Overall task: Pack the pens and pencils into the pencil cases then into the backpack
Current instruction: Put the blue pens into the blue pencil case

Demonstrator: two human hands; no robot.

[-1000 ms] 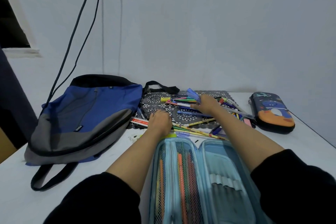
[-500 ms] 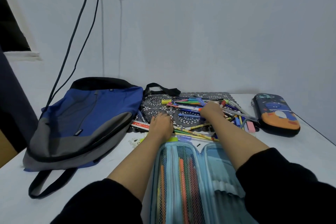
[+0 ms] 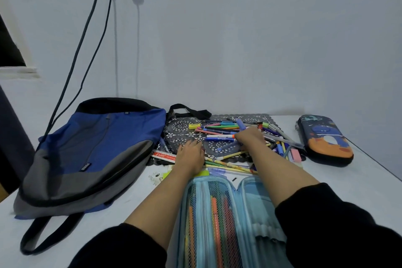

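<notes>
A heap of coloured pens and pencils (image 3: 219, 130) lies on a dark patterned mat (image 3: 180, 125) at the back of the table. My right hand (image 3: 250, 138) is in the heap with its fingers curled round a few pens, a blue one sticking up. My left hand (image 3: 190, 155) rests flat on the mat's near edge, over several pencils. A light-blue pencil case (image 3: 250, 213) lies open in front of me, with several pens behind its mesh. A dark case with a cartoon print (image 3: 326, 139) lies shut at the right. The blue and grey backpack (image 3: 91, 150) lies at the left.
A red and white ruler (image 3: 163, 155) pokes out left of my left hand. A pink eraser (image 3: 296, 155) lies by the dark case. Two black cables (image 3: 87, 28) hang down the wall to behind the backpack. The table's right edge runs diagonally past the dark case.
My right hand has moved a little deeper into the heap and closed on pens. My left hand has stayed on the mat's near edge. The view tilted slightly.
</notes>
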